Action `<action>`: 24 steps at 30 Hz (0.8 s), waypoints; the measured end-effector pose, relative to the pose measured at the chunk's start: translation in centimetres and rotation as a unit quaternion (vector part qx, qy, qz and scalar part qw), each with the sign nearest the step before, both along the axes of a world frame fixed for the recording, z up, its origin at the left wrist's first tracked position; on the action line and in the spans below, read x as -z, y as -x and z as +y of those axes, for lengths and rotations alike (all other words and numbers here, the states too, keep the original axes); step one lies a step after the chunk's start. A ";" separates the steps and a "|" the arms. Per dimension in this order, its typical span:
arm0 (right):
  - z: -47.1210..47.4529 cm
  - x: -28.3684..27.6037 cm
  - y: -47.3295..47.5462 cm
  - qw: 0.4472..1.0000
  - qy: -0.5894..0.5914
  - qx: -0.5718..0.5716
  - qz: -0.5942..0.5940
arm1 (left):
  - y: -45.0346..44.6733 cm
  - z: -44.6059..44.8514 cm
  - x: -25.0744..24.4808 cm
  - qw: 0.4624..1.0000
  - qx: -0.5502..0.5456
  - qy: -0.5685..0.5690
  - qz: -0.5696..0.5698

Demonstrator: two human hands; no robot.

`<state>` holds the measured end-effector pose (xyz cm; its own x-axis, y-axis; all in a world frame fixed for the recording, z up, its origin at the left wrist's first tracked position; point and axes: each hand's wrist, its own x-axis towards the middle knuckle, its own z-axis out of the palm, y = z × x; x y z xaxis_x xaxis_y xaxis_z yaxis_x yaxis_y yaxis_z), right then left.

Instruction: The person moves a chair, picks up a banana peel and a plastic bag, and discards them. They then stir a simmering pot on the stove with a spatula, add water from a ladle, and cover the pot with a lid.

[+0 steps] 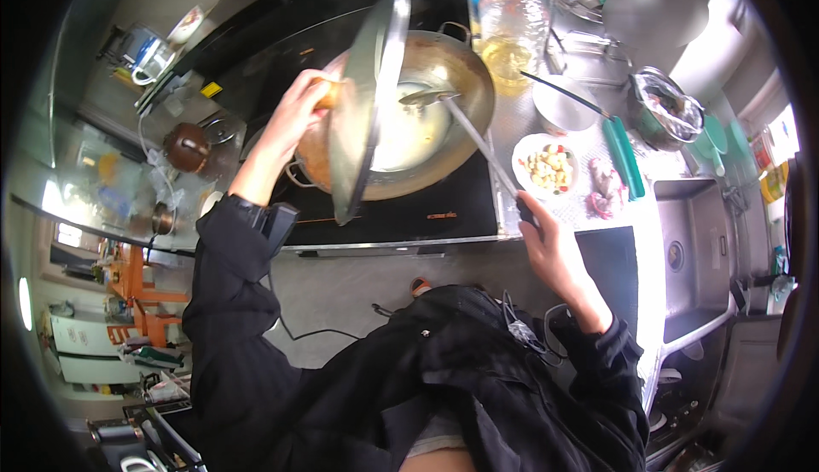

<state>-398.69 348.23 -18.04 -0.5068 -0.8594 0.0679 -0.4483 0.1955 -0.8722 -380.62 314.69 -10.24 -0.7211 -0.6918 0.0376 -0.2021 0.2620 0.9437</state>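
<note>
My left hand (304, 104) grips the knob of a glass wok lid (368, 107), which is tilted nearly on edge above the left part of a wok (470, 82). In my right hand (544, 238) is the dark handle of a long metal spatula (483, 142). The spatula's blade reaches over the wok, above pale, whitish liquid (416, 136); whether it touches the liquid I cannot tell. The wok stands on a black glass cooktop (416, 216). Part of its left side is hidden behind the lid.
Right of the wok are an oil jug (512, 37), a white bowl (563, 104), a bowl of chopped pale and red pieces (546, 168), a green-handled knife (622, 155) and a reddish-white bundle (604, 187). A sink (694, 254) lies further right. A brown pot (187, 147) stands left.
</note>
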 end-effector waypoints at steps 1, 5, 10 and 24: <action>0.0 0.1 0.3 1.000 -0.018 0.006 0.001 | -0.1 0.0 0.3 0.999 0.005 -0.028 0.027; -0.1 0.7 1.2 0.999 0.047 -0.012 0.008 | -2.2 0.2 2.0 0.988 -0.059 -0.090 0.107; -0.4 1.0 1.7 0.998 0.042 -0.042 0.011 | -5.5 -0.4 5.2 0.941 -0.102 -0.213 0.244; -1.8 1.0 2.6 0.996 -0.014 -0.076 0.033 | -10.6 3.6 9.2 0.841 -0.130 -0.297 0.433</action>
<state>-401.24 346.41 -19.03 -0.3650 -0.9282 0.0722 -0.5308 0.1437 -0.8353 -370.00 318.29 -19.40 -0.4224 -0.9041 0.0638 0.6515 -0.2540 0.7149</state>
